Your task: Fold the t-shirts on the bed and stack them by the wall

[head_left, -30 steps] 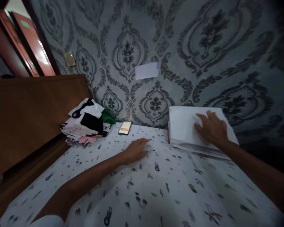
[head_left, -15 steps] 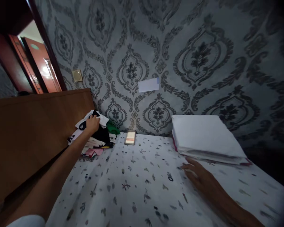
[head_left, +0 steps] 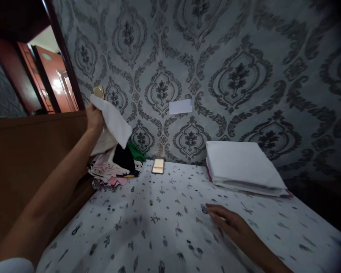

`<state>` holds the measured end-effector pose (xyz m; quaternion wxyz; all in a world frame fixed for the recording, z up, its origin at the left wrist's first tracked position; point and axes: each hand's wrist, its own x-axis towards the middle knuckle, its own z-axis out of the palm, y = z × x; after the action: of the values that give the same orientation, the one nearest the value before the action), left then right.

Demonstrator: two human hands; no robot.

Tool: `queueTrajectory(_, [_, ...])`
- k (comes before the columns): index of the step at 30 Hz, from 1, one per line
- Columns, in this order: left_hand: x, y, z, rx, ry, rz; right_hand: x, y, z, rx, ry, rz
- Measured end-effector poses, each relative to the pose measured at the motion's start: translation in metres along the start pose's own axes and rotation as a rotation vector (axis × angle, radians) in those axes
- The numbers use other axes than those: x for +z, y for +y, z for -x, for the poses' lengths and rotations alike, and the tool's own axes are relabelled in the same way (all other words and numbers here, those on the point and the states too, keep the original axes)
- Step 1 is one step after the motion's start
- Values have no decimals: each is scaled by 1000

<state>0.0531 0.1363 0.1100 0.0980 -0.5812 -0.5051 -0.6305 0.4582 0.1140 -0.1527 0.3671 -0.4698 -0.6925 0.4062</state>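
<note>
My left hand [head_left: 93, 118] is closed on a white garment [head_left: 113, 119], lifted above the pile of clothes [head_left: 110, 168] at the left; its lower part hangs down over the pile. Black, green, pink and white fabrics show in that pile, beside the wooden board. My right hand [head_left: 227, 220] hovers low over or rests on the patterned bedsheet [head_left: 159, 242], fingers stretched forward and holding nothing. Whether it touches the sheet I cannot tell. Beyond it to the right lies a flat stack of white folded fabric or boards [head_left: 241, 163], its kind unclear.
A small blurred-out rectangular item [head_left: 158, 166] with a dark edge lies on the bed near the wall. Along the left runs a wooden headboard [head_left: 39, 151]. The wallpapered wall [head_left: 161, 45] carries a white paper strip [head_left: 181, 107] and a round-dial switch [head_left: 98, 91].
My left hand has risen off the pile, taking the white garment up and leftward. My right hand has moved slightly lower and nearer to me. The view has shifted a little.
</note>
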Motion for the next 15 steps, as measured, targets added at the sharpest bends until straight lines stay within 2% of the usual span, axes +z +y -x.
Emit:
queueTrajectory(2, [11, 19, 20, 31, -52, 29, 23, -26, 1, 55, -118, -214])
queueTrajectory(3, [15, 29, 39, 45, -142, 45, 35, -36, 1, 87, -157, -325])
queueTrajectory(4, [16, 39, 63, 67, -279, 76, 46, -43, 2, 119, -182, -419])
queueTrajectory(5, [16, 49, 89, 92, -609, 159, 55, -46, 2, 147, -193, -490])
queueTrajectory(6, [14, 59, 116, 69, -946, 226, 63, -47, 3, 169, -186, -528])
queueTrajectory(7, [11, 67, 140, 8, -1234, 274, 69, -44, 5, 183, -166, -535])
queueTrajectory(9, [5, 74, 180, -177, -1626, 350, 77, -35, 10, 181, -99, -483])
queueTrajectory(10, [2, 71, 193, -264, -1731, 352, 80, -29, 13, 167, -70, -434])
queueTrajectory(11, [1, 64, 204, -317, -1765, 314, 82, -24, 17, 147, -51, -379])
queueTrajectory(12, [1, 52, 211, -315, -1732, 222, 84, -19, 21, 121, -39, -323])
queueTrajectory(13, [1, 37, 217, -273, -1636, 87, 86, -14, 24, 94, -35, -270])
queueTrajectory(15, [5, 1, 227, -150, -1323, -208, 90, -8, 30, 40, -32, -177])
